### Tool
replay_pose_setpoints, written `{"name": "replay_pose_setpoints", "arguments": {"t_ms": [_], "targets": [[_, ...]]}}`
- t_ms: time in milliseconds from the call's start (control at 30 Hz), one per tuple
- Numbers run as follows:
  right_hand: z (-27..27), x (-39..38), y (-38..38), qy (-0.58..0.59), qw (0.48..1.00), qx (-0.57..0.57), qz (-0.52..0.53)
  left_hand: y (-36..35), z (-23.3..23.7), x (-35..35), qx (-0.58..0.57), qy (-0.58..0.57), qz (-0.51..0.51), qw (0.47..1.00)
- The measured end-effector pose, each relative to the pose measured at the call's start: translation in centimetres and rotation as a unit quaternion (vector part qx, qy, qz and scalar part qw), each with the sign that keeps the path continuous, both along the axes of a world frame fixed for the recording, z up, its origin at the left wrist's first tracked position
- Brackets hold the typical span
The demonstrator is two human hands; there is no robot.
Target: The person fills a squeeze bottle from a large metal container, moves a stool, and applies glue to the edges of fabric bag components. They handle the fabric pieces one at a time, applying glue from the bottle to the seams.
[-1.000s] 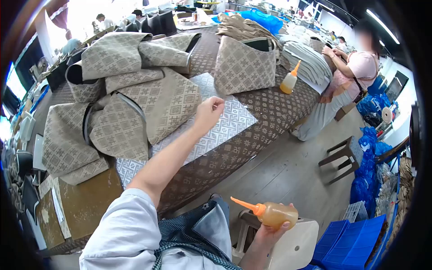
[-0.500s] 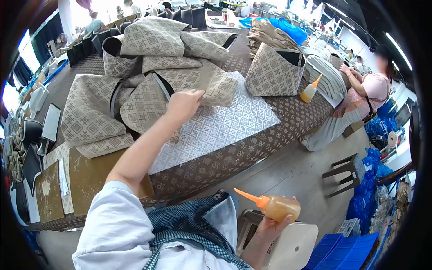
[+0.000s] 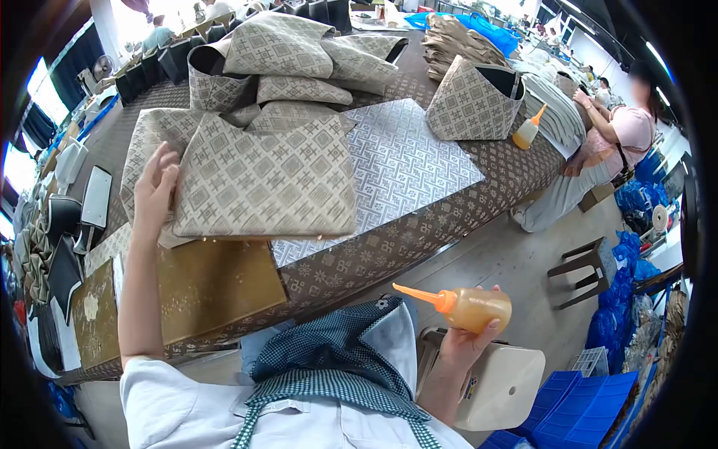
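My left hand [image 3: 155, 185] is at the left edge of a beige patterned panel [image 3: 269, 176], its fingers apart and slightly bent. This stiff panel has a diamond motif, and its lower edge overhangs a brown board [image 3: 217, 280]. Low on the right, my right hand [image 3: 465, 346] is wrapped round a squeeze bottle [image 3: 481, 309] of amber liquid. The bottle lies on its side, its long orange nozzle pointing left. Behind the panel, more pieces of the same material [image 3: 280, 46] are heaped. A white patterned sheet [image 3: 411, 161] lies to the panel's right.
On the brown patterned table cover [image 3: 359, 258] stand a beige patterned sleeve [image 3: 475, 105] and a second orange-tipped bottle [image 3: 528, 132]. A person in pink [image 3: 628, 135] sits at the right. A stool [image 3: 587, 269], a pale seat [image 3: 501, 385] and blue crates [image 3: 576, 411] are on the floor.
My left hand has moved left from the right end of the pieces. One panel now lies turned toward me over the board. My right hand still holds the bottle.
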State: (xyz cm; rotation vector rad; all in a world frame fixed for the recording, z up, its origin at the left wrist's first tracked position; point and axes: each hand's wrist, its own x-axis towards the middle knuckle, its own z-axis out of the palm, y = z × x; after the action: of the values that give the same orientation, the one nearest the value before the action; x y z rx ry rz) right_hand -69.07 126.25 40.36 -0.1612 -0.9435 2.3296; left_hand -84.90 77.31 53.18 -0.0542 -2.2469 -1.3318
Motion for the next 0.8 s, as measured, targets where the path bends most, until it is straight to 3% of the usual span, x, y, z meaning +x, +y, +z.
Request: {"name": "replay_pose_setpoints", "arguments": {"t_ms": [67,200,267,367,500,633,667,733,800], "targets": [[0.4,0.0,-0.5,-0.001,1.0,0.012,0.01,0.8,-0.9,3.0,0.029,-0.098,0.018,0.995],[0.8,0.1,-1.4,-0.004,1.0,0.023,0.007,4.5,-3.4,5.7,0.011,-0.11,-0.034,0.993],[0.3,0.0,-1.2,0.003,1.0,0.011,0.008,5.1,-5.6,5.7,0.088,-0.085,-0.023,0.992],[-0.2,0.1,-0.9,0.015,1.0,-0.005,0.006,6.7,-4.8,6.2,0.16,-0.081,-0.004,0.984],[-0.4,0.2,-0.5,0.02,1.0,-0.021,0.011,7.3,-6.1,1.4,0.168,-0.122,-0.073,0.976],[-0.1,0.3,-0.7,0.013,1.0,0.006,0.022,7.5,-5.2,-4.8,0.077,-0.237,-0.085,0.965],[-0.1,0.3,-0.8,0.006,1.0,0.019,0.017,6.8,-7.0,-6.9,0.086,-0.199,-0.12,0.969],[0.3,0.3,-1.3,-0.018,1.0,0.025,-0.001,6.6,-7.0,-8.5,0.136,-0.238,-0.197,0.941],[0.8,0.0,-2.0,-0.036,0.999,0.032,-0.008,5.9,-7.0,-9.7,0.086,-0.245,-0.175,0.95]]}}
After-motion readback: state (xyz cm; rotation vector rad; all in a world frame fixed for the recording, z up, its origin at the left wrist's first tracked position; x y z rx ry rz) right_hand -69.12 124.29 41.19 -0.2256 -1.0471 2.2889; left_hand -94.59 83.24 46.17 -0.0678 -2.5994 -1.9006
